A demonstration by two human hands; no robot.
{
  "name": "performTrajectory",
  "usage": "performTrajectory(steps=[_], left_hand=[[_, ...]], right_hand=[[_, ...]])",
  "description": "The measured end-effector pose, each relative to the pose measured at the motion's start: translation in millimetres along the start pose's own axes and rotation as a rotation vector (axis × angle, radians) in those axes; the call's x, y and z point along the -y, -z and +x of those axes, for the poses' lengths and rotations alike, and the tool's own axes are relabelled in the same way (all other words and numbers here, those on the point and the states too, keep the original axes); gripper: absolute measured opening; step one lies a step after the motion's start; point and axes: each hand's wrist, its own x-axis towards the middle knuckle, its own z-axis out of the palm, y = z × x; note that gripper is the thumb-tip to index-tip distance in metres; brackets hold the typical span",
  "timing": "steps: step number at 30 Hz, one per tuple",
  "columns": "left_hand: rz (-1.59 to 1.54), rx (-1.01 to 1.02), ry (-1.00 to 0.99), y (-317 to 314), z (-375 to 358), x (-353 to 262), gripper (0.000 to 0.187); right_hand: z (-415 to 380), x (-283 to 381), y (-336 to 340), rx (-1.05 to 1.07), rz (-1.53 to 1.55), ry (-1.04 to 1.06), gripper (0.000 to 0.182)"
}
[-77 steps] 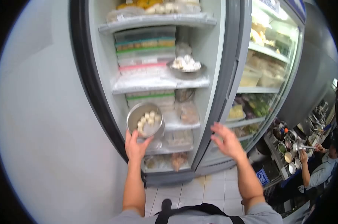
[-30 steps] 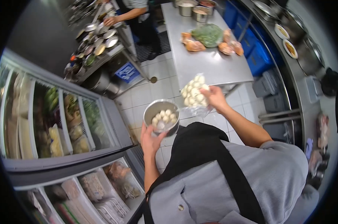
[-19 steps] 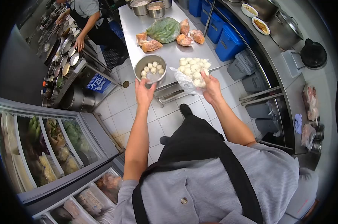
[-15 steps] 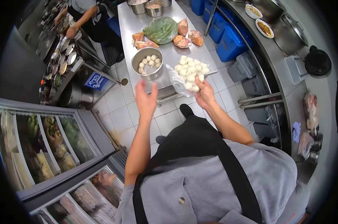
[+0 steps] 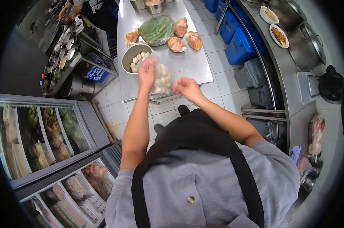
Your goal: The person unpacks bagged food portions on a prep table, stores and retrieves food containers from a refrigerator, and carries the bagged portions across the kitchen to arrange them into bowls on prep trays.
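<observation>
A clear plastic bag of round white balls, like fish balls, hangs over the near edge of the steel table. My left hand is closed on the bag's upper left part. At its lower right side, my right hand has its fingers pinched together against the plastic, slightly blurred. Just beyond my left hand a metal pot, tilted in view, contains several more of the white balls; part of its rim is hidden by the hand and the bag.
The steel table bears a bag of green leaves, several orange-filled bags and metal pots. An open fridge drawer lies at left, a counter with plates at right. Another person's arm shows at upper left.
The bag of balls has moved left toward the pot. My left hand, open and free before, now grips it; my right hand has shifted left and down to the bag's side.
</observation>
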Motion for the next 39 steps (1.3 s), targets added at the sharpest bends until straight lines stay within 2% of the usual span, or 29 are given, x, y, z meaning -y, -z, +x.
performTrajectory(steps=[2,3,4,5,6,7,8,10,12,14,15,16,18,19,22,24,25,27,29,31,33,34,39], left_hand=[[-0.058,0.011,-0.039,1,1,-4,0.019],[-0.027,0.083,-0.122,1,2,-7,0.02],[0.005,0.158,-0.205,2,1,-12,0.021],[0.014,0.16,-0.204,2,1,-21,0.021],[0.177,0.141,-0.26,1,-1,-34,0.023],[0.34,0.121,-0.317,-1,-4,-42,0.025],[0.348,0.125,-0.32,-3,-6,-45,0.025],[0.661,-0.046,-0.366,-5,-8,-50,0.029],[0.643,-0.099,-0.392,-4,-6,-49,0.032],[0.608,-0.229,-0.342,-7,-13,-55,0.031],[0.566,-0.239,-0.293,-9,-18,-60,0.03],[0.556,-0.244,-0.294,-7,-16,-56,0.03],[0.368,-0.253,-0.138,-3,-10,-45,0.031],[0.359,-0.26,-0.142,-2,-10,-45,0.031],[0.233,-0.216,-0.061,0,-10,-43,0.033],[0.109,-0.187,0.112,-1,-12,-38,0.034],[0.068,-0.185,0.133,-3,-15,-32,0.033],[0.022,-0.174,0.143,-1,-17,-24,0.032],[-0.068,-0.161,0.175,-8,-11,-25,0.031],[-0.136,-0.136,0.207,-12,-10,-27,0.03],[-0.269,-0.103,0.312,-16,-9,-27,0.028],[-0.272,-0.097,0.305,-17,-10,-30,0.028],[-0.326,-0.073,0.383,-17,-4,-34,0.018]], right_hand=[[13,9,10,-0.406,-0.295,0.486,0.038],[25,15,11,-0.399,-0.29,0.485,0.038],[41,22,10,-0.435,-0.375,0.75,0.044],[57,28,8,-0.474,-0.455,1.017,0.051],[74,31,5,-0.479,-0.446,1.017,0.051],[92,31,0,-0.285,-0.322,0.916,0.056],[99,34,-5,-0.094,-0.199,0.813,0.061],[102,36,-15,-0.117,-0.214,0.77,0.054],[103,41,-26,-0.142,-0.24,0.736,0.048],[104,34,-40,-0.39,-0.513,0.701,0.034],[98,30,-48,-0.547,-0.494,0.874,0.03],[96,30,-50,-0.546,-0.505,0.877,0.03],[95,35,-50,-0.51,-0.503,0.75,0.031],[95,36,-50,-0.507,-0.513,0.757,0.031],[96,33,-53,-0.596,-0.507,0.75,0.034],[97,28,-53,-0.674,-0.536,0.698,0.04],[93,28,-53,-0.665,-0.531,0.657,0.041],[89,28,-55,-0.725,-0.522,0.702,0.044],[91,28,-55,-0.755,-0.532,0.643,0.042],[86,35,-54,-0.688,-0.441,0.503,0.038],[84,41,-49,-0.692,-0.444,0.467,0.035],[83,43,-49,-0.677,-0.441,0.417,0.033],[90,51,-43,-0.73,-0.609,0.37,0.027]])
